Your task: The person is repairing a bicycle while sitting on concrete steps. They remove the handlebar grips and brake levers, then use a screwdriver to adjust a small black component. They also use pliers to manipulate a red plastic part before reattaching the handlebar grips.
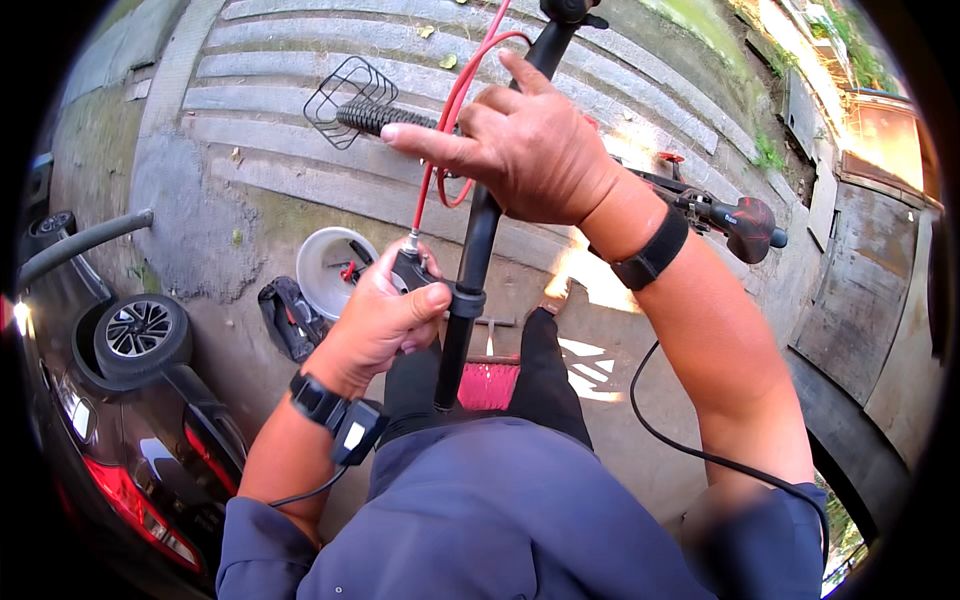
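Note:
A black bicycle handlebar [477,235] runs slantwise in front of me, its near end close to my lap. My left hand [385,315] is closed round a black brake lever body [412,272] beside the bar, with the thumb on top. A clamp ring [467,302] joins that body to the bar. From its silver fitting a red cable [424,190] rises and loops toward the stem. Higher up, my right hand [535,150] lies over the bar, some fingers curled round it and two digits stretched out. The undersides of its fingers are hidden.
A knobby tyre [365,117] and a black wire basket [335,110] lie beyond the hands; a saddle [748,230] is at right. At left stand a white bucket [322,262] with tools, a dark bag [288,322] and a car [130,430]. A black cord [690,450] trails by my right arm.

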Available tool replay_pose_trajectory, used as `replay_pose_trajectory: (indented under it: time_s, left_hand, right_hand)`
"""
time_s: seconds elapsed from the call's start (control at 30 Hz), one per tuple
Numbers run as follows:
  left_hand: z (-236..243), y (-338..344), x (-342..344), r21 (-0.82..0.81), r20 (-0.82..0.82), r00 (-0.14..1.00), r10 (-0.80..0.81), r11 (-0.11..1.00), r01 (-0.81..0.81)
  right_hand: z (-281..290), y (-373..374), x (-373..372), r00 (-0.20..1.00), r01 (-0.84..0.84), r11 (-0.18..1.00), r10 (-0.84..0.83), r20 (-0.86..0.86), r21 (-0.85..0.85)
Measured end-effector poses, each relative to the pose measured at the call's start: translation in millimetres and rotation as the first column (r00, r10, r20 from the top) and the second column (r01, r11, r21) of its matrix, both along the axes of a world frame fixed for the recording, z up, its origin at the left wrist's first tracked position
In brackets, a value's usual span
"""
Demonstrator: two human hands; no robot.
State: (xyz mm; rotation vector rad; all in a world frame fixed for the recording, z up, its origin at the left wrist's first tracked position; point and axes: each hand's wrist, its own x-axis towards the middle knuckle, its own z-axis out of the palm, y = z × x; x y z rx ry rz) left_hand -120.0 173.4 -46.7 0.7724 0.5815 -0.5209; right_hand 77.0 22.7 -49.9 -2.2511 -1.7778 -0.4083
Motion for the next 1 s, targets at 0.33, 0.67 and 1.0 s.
replay_pose_trajectory:
  time_s: [0.33, 0.67, 1.0]
  left_hand:
    - [23, 1, 1, 0.195, -0.024, 1.000, 0.000, 0.981, 0.005]
    - [-13, -7, -24, -0.177, -0.003, 0.997, 0.071, 0.982, -0.070]
    - [20, -6, -25, 0.404, 0.082, 0.997, -0.007, 0.915, -0.027]
  right_hand:
    - [0, 1, -1, 0.999, 0.008, 0.999, -0.010, -0.050, -0.037]
    - [-1, 3, -3, 0.998, -0.061, 0.998, 0.061, -0.027, -0.022]
    - [-7, 9, -3, 0.999, -0.023, 1.000, 0.023, -0.036, -0.003]
